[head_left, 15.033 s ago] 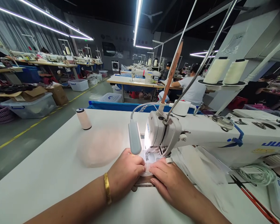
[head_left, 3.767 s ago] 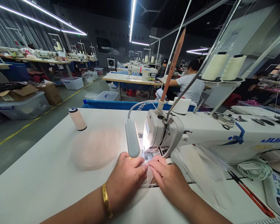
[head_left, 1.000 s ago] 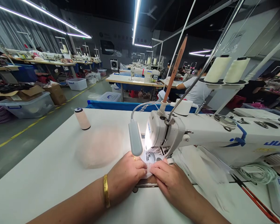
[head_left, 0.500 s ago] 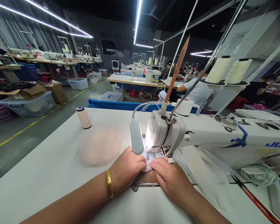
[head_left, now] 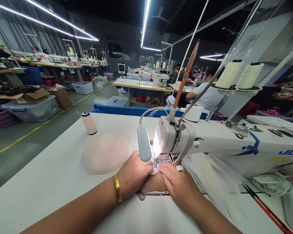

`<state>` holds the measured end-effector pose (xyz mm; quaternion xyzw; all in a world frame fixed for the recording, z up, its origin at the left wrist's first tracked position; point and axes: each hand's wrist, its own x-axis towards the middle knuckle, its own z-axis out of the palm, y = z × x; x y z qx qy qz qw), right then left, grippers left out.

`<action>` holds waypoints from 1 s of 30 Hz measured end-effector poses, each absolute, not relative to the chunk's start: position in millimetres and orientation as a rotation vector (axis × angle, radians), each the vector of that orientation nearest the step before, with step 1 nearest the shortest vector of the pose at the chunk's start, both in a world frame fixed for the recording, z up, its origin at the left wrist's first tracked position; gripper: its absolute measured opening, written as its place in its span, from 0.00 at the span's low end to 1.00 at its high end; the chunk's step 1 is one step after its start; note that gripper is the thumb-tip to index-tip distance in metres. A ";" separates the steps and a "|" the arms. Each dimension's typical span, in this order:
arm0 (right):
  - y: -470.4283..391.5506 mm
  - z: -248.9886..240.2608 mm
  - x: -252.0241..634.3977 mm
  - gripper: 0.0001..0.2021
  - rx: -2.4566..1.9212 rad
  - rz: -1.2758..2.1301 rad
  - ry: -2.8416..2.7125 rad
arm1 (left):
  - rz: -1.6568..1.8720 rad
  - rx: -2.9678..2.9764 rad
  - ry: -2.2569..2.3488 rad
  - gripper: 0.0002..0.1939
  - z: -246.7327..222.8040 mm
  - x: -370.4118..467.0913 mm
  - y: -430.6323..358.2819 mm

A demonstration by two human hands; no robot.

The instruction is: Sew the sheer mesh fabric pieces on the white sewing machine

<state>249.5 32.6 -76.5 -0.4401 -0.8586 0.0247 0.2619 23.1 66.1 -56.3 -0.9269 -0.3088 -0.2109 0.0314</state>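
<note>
Pale fabric (head_left: 154, 170): one piece, just below centre, at the needle
Left hand (head_left: 133, 174): fingertips on its left; pinch or press, cannot tell
Right hand (head_left: 179, 182): fingertips on its right; same doubt
Sewing machine (head_left: 215, 133): blue "JUKI", right edge
White tabletop (head_left: 46, 182): margin between peach piece (head_left: 107, 152) and slanting left edge
Thread: one spool (head_left: 89, 123), two cones (head_left: 229, 75), upper right

A sewing workshop: a JUKI lockstitch machine (head_left: 210, 135) fills the right foreground, more sewing machines (head_left: 151, 78) stand on tables beyond (rows of them, reaching the upper left), with cone threads (head_left: 229, 74), storage bins (head_left: 34, 107) and tube lights (head_left: 146, 22) overhead.
</note>
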 end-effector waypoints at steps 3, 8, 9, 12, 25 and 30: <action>33.9 -76.5 252.0 0.21 -1.193 0.056 -2.315 | -0.683 -2.896 -1.008 0.09 -50.8 22.2 64.1; 30.6 -65.2 254.6 0.17 -1.217 -0.068 -2.275 | -0.673 -2.977 -1.178 0.11 -32.3 19.3 61.2; 28.2 -63.2 252.7 0.17 -1.190 -0.060 -2.279 | -0.680 -2.966 -1.190 0.11 -30.5 19.1 62.1; 21.7 -61.1 243.7 0.17 -1.009 0.045 -2.383 | -0.720 -2.877 -1.204 0.14 -32.0 19.3 67.3; 28.2 -53.3 267.6 0.12 -1.020 0.059 -2.366 | -0.675 -3.006 -1.043 0.07 -32.1 19.8 51.1; 34.4 -56.8 267.5 0.15 -1.244 -0.152 -2.400 | -0.652 -3.119 -1.076 0.06 -37.8 22.1 44.9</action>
